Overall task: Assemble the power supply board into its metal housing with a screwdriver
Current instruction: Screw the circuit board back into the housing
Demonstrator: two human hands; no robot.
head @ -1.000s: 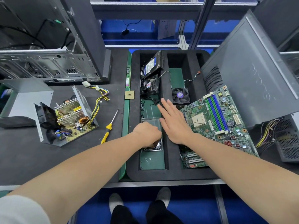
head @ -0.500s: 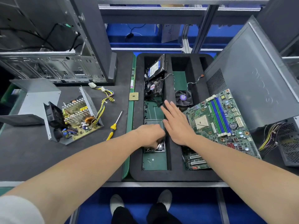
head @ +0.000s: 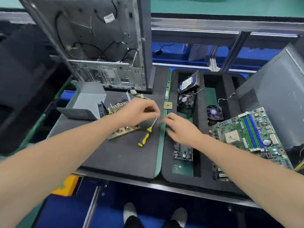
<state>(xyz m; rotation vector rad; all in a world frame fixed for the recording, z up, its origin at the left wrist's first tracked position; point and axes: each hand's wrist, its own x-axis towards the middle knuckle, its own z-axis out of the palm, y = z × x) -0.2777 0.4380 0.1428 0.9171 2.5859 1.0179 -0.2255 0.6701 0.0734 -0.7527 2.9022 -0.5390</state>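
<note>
Head camera: our left hand (head: 139, 111), fingertips pinched, and right hand (head: 179, 129), fingers curled, hover close together above the screwdriver (head: 147, 132) lying mid-mat (head: 115, 155). We cannot tell whether either holds a screw. The power supply board (head: 126, 129) lies beside its metal housing (head: 88, 102) toward the mat's far-left corner. Fastening looks next, which calls for picking up the driver.

Counted: two hands, the left hand (head: 138, 111) and the right hand (head: 180, 128); one screwdriver (head: 146, 134) lying between them; one power supply board (head: 126, 130) beneath the left hand and one metal housing (head: 88, 102) beyond it; past the right hand, one motherboard (head: 246, 134), two fans (head: 185, 98) (head: 214, 112), one hard drive (head: 189, 82).
</note>
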